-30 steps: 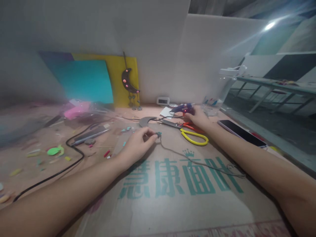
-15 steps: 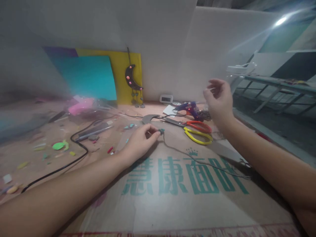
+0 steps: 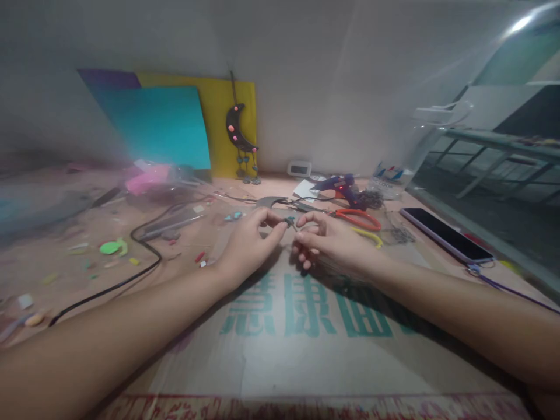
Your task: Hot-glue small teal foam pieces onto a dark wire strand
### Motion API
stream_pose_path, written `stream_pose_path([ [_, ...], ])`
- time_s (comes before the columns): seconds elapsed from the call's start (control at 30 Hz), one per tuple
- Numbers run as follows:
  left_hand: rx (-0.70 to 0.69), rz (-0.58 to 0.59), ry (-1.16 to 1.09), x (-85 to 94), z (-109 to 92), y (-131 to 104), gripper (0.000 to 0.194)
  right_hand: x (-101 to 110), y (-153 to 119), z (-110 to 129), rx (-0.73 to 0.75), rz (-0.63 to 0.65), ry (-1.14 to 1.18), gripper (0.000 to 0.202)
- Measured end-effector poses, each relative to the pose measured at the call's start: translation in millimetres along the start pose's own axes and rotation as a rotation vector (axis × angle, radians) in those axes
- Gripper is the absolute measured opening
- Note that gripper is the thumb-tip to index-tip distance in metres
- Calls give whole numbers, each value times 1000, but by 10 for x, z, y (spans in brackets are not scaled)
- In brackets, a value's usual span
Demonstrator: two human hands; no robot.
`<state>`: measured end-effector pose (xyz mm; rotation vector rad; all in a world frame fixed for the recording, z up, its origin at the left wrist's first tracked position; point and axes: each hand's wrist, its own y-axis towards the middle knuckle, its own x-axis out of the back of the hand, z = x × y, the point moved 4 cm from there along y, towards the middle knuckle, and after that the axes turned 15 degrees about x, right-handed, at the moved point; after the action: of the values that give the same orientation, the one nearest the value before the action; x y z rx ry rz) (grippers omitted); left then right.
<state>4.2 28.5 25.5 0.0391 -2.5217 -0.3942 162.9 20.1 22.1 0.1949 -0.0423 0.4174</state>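
Note:
A tiny dark teal piece [image 3: 290,221] with a thin grey cord is pinched between the thumb and forefinger of my left hand [image 3: 251,242], just above the cardboard. My right hand [image 3: 332,238] is right beside it, thumb and forefinger closed on the cord close to the piece; its other fingers curl below. The rest of the cord is hidden by my right hand. Scissors with a red handle [image 3: 361,219] and a yellow handle [image 3: 371,235] lie behind my right hand, partly covered. A dark grey crescent [image 3: 271,202] lies behind my left hand.
A blue glue gun [image 3: 340,184] with a red light stands at the back. A decorated moon hanging [image 3: 235,129] leans on yellow card [image 3: 210,128]. A phone [image 3: 446,235] lies at right; clay scraps [image 3: 109,248] and a black cable [image 3: 151,251] at left.
My right hand has come down and left from its raised place at the right to meet my left hand at the piece. The phone now shows. My left hand keeps its pinch.

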Motion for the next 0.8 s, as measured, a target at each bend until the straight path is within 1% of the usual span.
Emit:
stream_pose_path([
  [0.07,13,30,10,-15,-3,9,14,88,30,57,168,-2,-327,17],
  [0.13,33,64,23,-31,-12,12,13,149,40,165,417,-27,-691,11],
  [0.17,38,76,32,-37,-18,11,13,162,35,212,536,-34,-833,10],
  [0.2,41,89,43,-44,-24,10,12,167,29,244,633,-34,-937,9],
  [0.27,36,111,65,-58,-31,6,11,169,20,270,758,-9,-1058,11],
  [0.47,3,166,60,-89,-19,2,13,171,-7,261,963,121,-1306,18],
  [0.53,2,165,54,-90,-16,6,12,184,-17,259,1023,174,-1354,21],
  [0.6,5,163,51,-91,-14,10,12,200,-23,255,1060,214,-1375,20],
  [0.67,12,164,48,-94,-11,14,11,210,-23,248,1074,220,-1372,18],
  [0.8,19,168,40,-103,6,14,11,225,-8,212,1049,144,-1331,14],
])
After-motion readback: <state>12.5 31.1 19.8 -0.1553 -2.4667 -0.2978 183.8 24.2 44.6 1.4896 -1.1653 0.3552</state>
